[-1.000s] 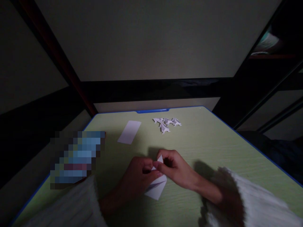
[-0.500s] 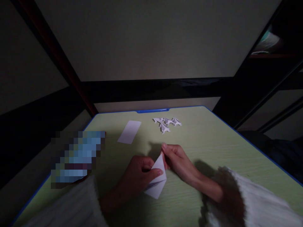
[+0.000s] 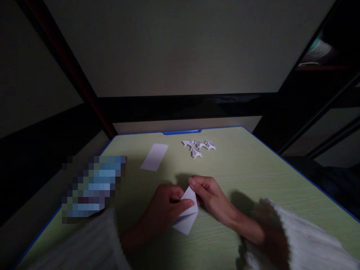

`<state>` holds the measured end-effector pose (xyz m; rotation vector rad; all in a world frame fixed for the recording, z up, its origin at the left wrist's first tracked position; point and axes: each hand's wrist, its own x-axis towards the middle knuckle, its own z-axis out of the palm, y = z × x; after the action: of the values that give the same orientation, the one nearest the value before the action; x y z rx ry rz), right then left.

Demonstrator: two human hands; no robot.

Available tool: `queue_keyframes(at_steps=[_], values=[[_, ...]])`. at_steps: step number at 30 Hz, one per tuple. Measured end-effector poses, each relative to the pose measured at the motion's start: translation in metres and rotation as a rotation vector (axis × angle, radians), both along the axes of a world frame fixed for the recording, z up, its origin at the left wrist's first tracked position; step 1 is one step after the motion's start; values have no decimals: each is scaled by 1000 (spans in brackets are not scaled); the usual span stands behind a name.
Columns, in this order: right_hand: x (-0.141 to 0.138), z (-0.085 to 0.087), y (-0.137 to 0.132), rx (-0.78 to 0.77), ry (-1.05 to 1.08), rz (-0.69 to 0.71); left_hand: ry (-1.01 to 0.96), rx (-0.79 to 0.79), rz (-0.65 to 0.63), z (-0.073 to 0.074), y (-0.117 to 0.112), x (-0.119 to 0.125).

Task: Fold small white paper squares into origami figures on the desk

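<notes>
A partly folded piece of white paper point(image 3: 188, 221) is held between my two hands above the table, with a pointed flap at its top and a crease across its middle. My left hand point(image 3: 165, 204) grips it from the left, thumb lying across the front face. At the upper tip, my right hand point(image 3: 209, 193) pinches the paper between thumb and fingers. The fingers behind the sheet are partly hidden. Beyond my hands lie several small folded white paper figures point(image 3: 196, 151) in a cluster.
A flat white paper rectangle point(image 3: 154, 157) lies left of the figures. At the left edge is a blurred-out bluish object point(image 3: 98, 187). The pale green tabletop point(image 3: 239, 165) has a blue rim, and a panelled wall point(image 3: 185, 48) stands behind it.
My right thumb and fingers have shifted slightly down and left, now covering the paper's upper tip. My left hand has barely moved.
</notes>
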<state>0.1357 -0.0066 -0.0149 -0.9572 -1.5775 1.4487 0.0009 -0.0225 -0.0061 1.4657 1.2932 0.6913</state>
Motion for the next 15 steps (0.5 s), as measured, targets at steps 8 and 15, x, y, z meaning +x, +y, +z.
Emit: queue_keyframes(at_steps=[8, 15], values=[[-2, 9, -5, 247, -267, -25, -61, 59, 99, 2, 1, 2], [-1, 5, -3, 212, -213, -13, -196, 55, 59, -2, 0, 2]])
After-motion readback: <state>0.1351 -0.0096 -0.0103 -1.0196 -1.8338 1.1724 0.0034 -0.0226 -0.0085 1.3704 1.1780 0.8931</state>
